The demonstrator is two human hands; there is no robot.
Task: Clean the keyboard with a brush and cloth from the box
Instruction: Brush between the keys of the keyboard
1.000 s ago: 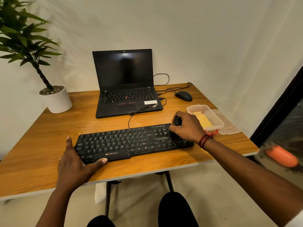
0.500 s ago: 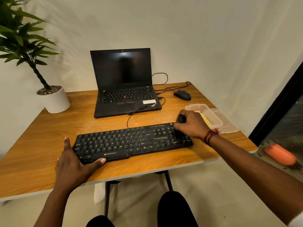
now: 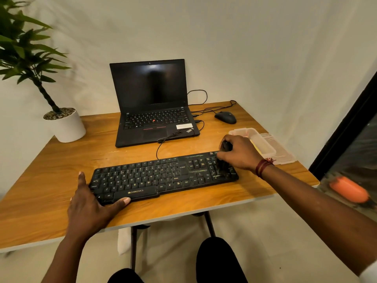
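A black brush (image 3: 225, 146) was gripped in the curled right hand (image 3: 241, 154) over the right end of the Zebronics keyboard (image 3: 163, 176), whose near left corner was pressed by the flat, spread left hand (image 3: 89, 209).

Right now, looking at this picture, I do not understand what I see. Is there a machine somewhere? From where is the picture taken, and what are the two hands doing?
There is no machine here: a person works with two bare hands. The picture comes from a camera worn on the person's head, looking forward and down, so the arms enter from below. On the wooden table lie a black keyboard, an open laptop behind it, a mouse, a potted plant, and a clear box with a yellow cloth inside, its lid beside it. The left hand lies flat at the keyboard's left end, probably steadying it. The right hand grips a dark brush, its bristles on the right-hand keys.
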